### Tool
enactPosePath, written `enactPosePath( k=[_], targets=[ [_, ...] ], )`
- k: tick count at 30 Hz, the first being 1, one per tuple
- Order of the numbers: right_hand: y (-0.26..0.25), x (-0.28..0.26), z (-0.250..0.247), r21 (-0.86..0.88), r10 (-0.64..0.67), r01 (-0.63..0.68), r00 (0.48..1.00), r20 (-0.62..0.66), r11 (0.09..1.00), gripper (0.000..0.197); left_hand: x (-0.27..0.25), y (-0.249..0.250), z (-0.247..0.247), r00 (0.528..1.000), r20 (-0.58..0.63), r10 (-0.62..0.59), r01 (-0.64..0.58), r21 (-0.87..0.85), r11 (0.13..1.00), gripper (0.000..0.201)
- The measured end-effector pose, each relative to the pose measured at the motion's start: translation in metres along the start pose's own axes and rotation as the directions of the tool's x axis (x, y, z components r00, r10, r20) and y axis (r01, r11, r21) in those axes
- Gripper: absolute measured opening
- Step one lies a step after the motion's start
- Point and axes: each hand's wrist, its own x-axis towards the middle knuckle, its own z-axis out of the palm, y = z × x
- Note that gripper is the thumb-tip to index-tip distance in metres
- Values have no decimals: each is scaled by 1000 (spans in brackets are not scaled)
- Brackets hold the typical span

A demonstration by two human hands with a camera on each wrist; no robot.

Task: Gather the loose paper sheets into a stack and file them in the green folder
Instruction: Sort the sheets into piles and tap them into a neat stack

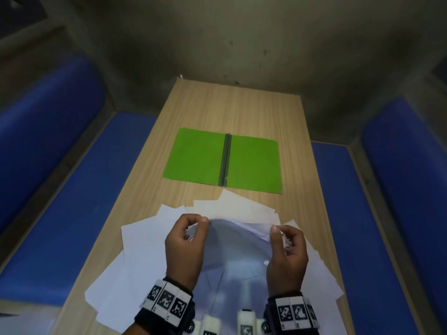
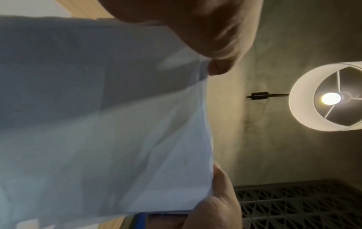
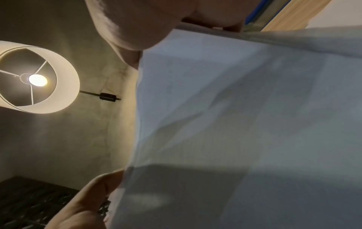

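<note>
The green folder (image 1: pixel 222 160) lies open and flat on the wooden table (image 1: pixel 242 110), its dark spine running down the middle. Nearer to me, several loose white paper sheets (image 1: pixel 142 250) fan out across the table. My left hand (image 1: pixel 187 240) and right hand (image 1: pixel 287 245) each pinch a side of a raised bundle of sheets (image 1: pixel 238 240), which bows upward between them. In the left wrist view the held paper (image 2: pixel 117 131) fills the picture between thumb and fingers. The right wrist view shows the same paper (image 3: pixel 245 124) gripped from its other edge.
Blue padded benches (image 1: pixel 60 189) flank the table on both sides. A grey wall stands behind the table's far end. A lit hanging lamp (image 2: pixel 329 99) shows overhead in the wrist views. Bare table lies beyond the folder.
</note>
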Motion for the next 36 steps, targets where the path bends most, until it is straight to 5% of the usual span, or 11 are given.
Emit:
enactPosePath(
  k=[4,9,19,28,36],
  targets=[
    [-1,1,-1,96,-36,34,999,19,995,27,2,2,-4,1000,11,29,-29,-7,1000,21],
    [-2,6,3,45,-67,68,998,-11,997,6,3,-2,-1,999,-49,15,-13,50,999,16],
    [-3,22,4,63,-63,67,996,-61,996,3,7,-1,-2,999,-2,44,-44,23,999,11],
    [7,28,2,155,-7,-2,998,58,988,24,9,-10,-2,993,72,92,-83,-118,989,38],
    [8,39,-3,166,18,-27,998,56,986,23,20,-51,-18,953,303,1,16,-53,998,82]
  ],
)
